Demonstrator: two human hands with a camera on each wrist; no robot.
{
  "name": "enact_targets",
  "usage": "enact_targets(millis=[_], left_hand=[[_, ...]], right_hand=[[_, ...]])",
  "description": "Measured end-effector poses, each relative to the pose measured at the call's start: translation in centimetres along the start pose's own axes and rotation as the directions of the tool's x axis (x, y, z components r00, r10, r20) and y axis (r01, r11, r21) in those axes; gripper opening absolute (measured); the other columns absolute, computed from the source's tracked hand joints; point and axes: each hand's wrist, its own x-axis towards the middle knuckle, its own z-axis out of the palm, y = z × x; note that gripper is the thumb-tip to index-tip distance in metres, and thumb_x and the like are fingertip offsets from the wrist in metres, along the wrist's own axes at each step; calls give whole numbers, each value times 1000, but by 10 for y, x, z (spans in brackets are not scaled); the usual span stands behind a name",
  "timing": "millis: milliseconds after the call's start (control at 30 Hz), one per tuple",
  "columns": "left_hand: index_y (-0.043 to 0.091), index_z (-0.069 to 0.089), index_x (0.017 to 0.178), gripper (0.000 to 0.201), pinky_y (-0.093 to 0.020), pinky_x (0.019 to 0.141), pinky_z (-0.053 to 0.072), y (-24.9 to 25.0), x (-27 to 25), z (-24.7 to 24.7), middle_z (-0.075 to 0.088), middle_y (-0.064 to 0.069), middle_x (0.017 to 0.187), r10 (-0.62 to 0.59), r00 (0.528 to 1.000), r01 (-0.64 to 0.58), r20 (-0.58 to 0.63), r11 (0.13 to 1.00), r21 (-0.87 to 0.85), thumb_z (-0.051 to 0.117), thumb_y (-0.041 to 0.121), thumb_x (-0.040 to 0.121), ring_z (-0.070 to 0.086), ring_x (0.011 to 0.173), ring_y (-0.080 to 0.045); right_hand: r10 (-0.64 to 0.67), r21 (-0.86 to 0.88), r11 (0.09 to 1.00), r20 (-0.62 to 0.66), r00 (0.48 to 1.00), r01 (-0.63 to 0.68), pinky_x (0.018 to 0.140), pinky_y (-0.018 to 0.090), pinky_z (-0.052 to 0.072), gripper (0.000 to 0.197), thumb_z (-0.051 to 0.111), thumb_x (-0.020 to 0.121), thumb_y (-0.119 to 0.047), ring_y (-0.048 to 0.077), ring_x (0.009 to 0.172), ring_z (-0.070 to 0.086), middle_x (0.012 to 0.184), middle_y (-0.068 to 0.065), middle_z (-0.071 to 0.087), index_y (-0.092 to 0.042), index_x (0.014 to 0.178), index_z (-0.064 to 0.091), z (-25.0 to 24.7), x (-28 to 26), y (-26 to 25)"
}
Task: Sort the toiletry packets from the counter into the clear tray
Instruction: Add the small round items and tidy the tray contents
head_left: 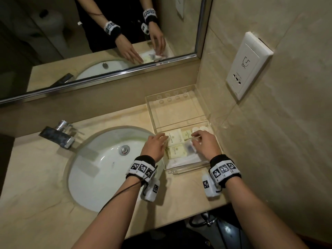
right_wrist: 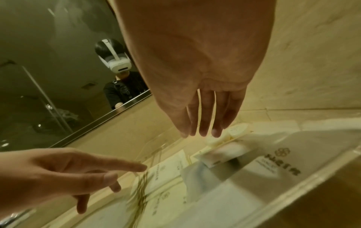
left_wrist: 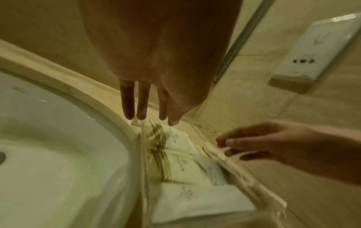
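Note:
The clear tray stands on the counter right of the sink, its far compartment bare. Its near compartment holds several packets: a cream packet, a second cream packet, a dark packet, a large white packet and round white pieces. My left hand reaches over the tray's left wall, straight fingers touching the top cream packet. My right hand hovers over the tray's right side, and its straight fingers point down near the round pieces, holding nothing I can see.
A white sink with a chrome faucet lies left of the tray. The mirror runs along the back wall. A tiled side wall with a white socket plate stands close on the tray's right. The counter's front edge is just below my wrists.

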Motion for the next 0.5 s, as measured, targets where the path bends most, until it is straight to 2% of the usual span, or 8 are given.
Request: enact_targets(millis=[67, 167, 333, 433, 500], left_hand=[[24, 41, 142, 43, -40, 102, 37, -1, -3, 10, 33, 4, 154, -6, 997, -6, 79, 989, 149, 41, 26, 99, 39, 127, -28], [24, 38, 142, 43, -44, 99, 38, 0, -4, 17, 30, 4, 155, -54, 993, 32, 101, 978, 206, 41, 25, 99, 37, 128, -30], [20, 55, 128, 37, -39, 95, 39, 8, 0, 18, 51, 0, 137, 33, 994, -13, -101, 981, 193, 53, 13, 92, 42, 121, -29], [17, 62, 119, 35, -36, 94, 41, 15, 5, 21, 59, -3, 124, 88, 985, -60, -150, 981, 182, 58, 3, 87, 46, 114, -27], [16, 65, 112, 30, -35, 94, 42, 18, 9, 23, 61, -2, 115, 95, 984, -69, -152, 982, 174, 61, 4, 86, 46, 110, -26]], right_hand=[[-45, -51, 998, 21, 999, 46, 86, 35, 54, 31, 70, 86, -20, 16, 87, 65, 119, 3, 63, -16, 116, 64, 6, -3, 0], [-71, -113, 991, 40, 997, 75, 87, 39, 53, 37, 72, 83, -26, 12, 87, 64, 121, 0, 62, -18, 117, 63, 12, -7, 6], [-53, -156, 986, -17, 998, 50, 89, 41, 49, 35, 70, 82, -39, 18, 102, 60, 114, -5, 64, -22, 112, 64, 16, -14, 18], [-56, -153, 987, -12, 998, 53, 93, 39, 46, 37, 71, 83, -34, 20, 104, 57, 119, -2, 60, -20, 116, 62, 19, -13, 14], [-78, -117, 990, -20, 997, 75, 94, 38, 49, 38, 69, 86, -30, 20, 105, 58, 122, 2, 60, -17, 120, 60, 22, -7, 5]])
